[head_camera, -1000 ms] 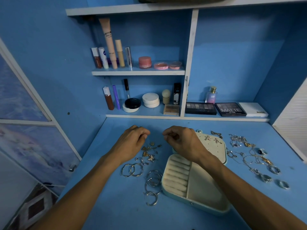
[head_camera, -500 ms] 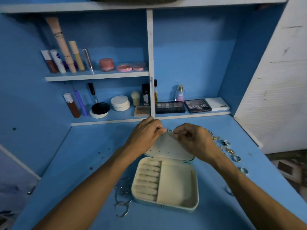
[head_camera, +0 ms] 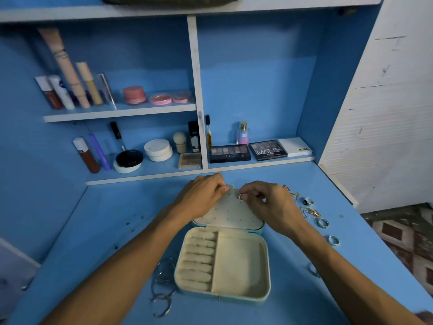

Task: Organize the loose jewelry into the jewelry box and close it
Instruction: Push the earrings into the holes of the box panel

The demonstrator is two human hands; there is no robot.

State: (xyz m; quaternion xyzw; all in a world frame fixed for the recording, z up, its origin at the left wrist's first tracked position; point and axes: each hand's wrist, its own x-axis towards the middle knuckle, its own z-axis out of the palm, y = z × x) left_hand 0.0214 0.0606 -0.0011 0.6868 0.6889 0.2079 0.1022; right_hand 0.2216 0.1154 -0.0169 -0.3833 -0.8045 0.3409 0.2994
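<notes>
- Pinching a small earring (head_camera: 240, 196), our right hand (head_camera: 271, 207) holds it against the box lid (head_camera: 230, 213).
- Our left hand (head_camera: 201, 195) pinches the lid's top edge.

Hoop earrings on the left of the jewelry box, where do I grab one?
Pinch the nearest hoop by its thin rim, coming from above and the left: it lies flat, and the jewelry box wall stands close on its right.

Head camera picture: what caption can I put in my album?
Left hand grips the holed lid of the open jewelry box while right hand pinches a small earring at its edge.
</notes>
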